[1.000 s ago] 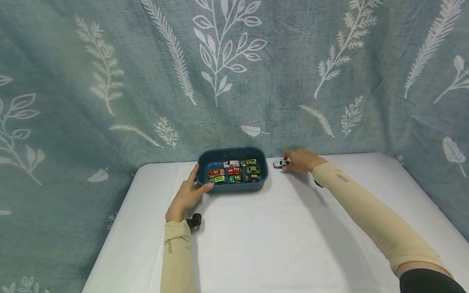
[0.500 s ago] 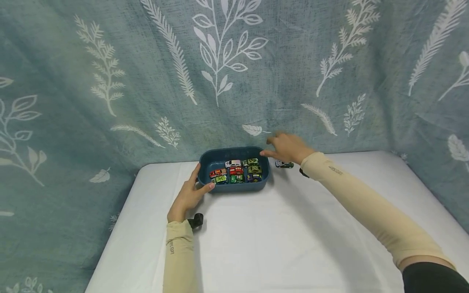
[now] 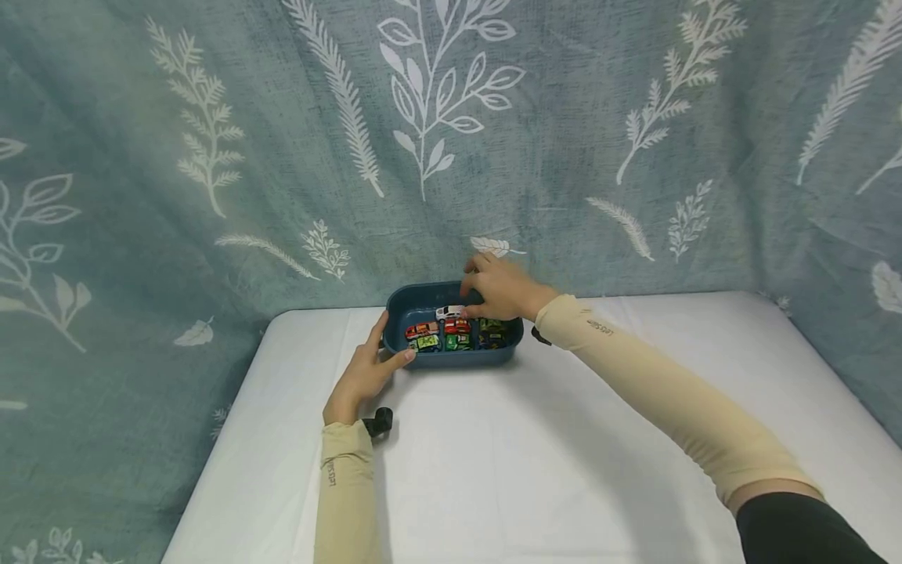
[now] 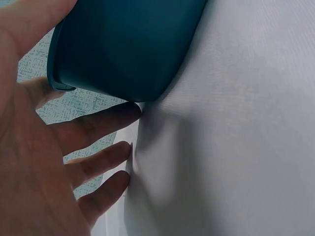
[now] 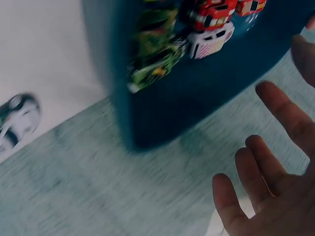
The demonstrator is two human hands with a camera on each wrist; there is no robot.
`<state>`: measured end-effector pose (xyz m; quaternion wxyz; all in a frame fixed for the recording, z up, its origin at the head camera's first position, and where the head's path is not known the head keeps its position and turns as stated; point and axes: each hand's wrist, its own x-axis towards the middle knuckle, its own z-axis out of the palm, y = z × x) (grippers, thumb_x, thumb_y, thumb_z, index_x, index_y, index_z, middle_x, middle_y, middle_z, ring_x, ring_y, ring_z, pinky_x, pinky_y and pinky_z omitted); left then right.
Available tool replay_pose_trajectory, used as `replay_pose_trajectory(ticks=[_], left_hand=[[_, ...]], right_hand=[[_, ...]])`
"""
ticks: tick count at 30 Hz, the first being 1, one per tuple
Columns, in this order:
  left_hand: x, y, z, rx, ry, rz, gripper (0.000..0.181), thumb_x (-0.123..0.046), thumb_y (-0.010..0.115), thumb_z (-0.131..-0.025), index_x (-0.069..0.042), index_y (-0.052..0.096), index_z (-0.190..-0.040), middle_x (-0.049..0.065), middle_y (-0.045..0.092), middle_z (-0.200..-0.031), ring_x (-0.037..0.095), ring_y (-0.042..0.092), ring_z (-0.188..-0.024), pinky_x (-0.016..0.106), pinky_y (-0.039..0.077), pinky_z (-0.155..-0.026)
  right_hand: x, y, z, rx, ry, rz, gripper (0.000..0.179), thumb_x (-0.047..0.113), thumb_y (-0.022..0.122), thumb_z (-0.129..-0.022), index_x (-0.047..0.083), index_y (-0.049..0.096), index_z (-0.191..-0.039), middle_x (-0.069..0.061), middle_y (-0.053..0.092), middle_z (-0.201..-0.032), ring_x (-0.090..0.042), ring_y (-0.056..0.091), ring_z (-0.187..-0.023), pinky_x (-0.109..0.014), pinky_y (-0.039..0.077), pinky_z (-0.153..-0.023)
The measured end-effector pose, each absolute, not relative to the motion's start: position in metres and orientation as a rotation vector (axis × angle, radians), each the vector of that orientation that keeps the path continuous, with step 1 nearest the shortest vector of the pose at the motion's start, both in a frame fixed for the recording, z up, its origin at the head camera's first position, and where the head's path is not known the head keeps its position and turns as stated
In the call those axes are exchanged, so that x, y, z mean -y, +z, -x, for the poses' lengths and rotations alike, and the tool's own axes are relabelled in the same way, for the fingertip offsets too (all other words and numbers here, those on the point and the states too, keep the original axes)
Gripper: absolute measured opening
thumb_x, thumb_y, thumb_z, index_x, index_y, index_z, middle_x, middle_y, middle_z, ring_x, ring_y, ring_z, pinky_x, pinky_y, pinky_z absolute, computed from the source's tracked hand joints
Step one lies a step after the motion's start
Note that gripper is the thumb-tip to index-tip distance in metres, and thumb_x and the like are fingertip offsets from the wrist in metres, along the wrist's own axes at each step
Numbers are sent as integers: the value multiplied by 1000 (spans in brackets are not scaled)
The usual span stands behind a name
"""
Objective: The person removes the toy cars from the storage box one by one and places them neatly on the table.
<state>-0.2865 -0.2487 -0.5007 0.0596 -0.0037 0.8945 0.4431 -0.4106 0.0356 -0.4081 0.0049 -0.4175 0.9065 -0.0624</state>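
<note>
A dark teal plastic bin (image 3: pixel 461 359) stands at the back of the table with several toy cars in it. My left hand (image 3: pixel 361 380) holds its left end, thumb at the front rim and fingers along the side; in the left wrist view some fingers (image 4: pixel 98 160) reach past the bin's wall. Above the bin's right half is my right hand (image 3: pixel 503 288), fingers spread and nothing between them. Beneath lie a white toy car (image 3: pixel 449 312), a red car (image 3: pixel 456 326) and green cars (image 5: pixel 157 66), partly hidden by that hand in the head view.
Outside the bin, a white and black toy car (image 5: pixel 19 120) sits on the table in the right wrist view; the right arm hides it in the head view. White cloth covers the table (image 3: pixel 458 470). A patterned green curtain (image 3: pixel 282 157) hangs behind.
My right hand has left the white and black toy car on the table and moved left over the bin. The left hand stays at the bin's left end.
</note>
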Motion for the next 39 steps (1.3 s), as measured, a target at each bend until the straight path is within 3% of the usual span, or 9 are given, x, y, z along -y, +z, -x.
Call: replay_pose_trajectory(ticks=[12,31,39], left_hand=[[253,-502,289,-2699,1364,-11,101,-59,70,-98,-33,6,-173,27,40,-166,49,30,-158,69,25,-125],[252,-502,289,-2687,1372,4,100,-62,69,-97,-39,6,-172,24,39,-168,49,24,-159,72,24,-124],[252,-501,288,-2685,1371,11,100,-59,69,-98,-37,5,-172,23,39,-168,48,25,-160,71,23,-125]], right_hand=[[8,-426,411,-2769,-106,1382,28,39,76,-100,20,80,-121,-16,38,-168,-38,31,-155,-58,35,-121],[28,-442,426,-2729,-133,1344,30,41,79,-97,19,82,-117,-18,39,-168,-41,29,-156,-61,32,-122],[36,-444,427,-2727,-107,1299,27,43,80,-95,23,83,-113,-16,32,-172,-40,23,-159,-62,26,-126]])
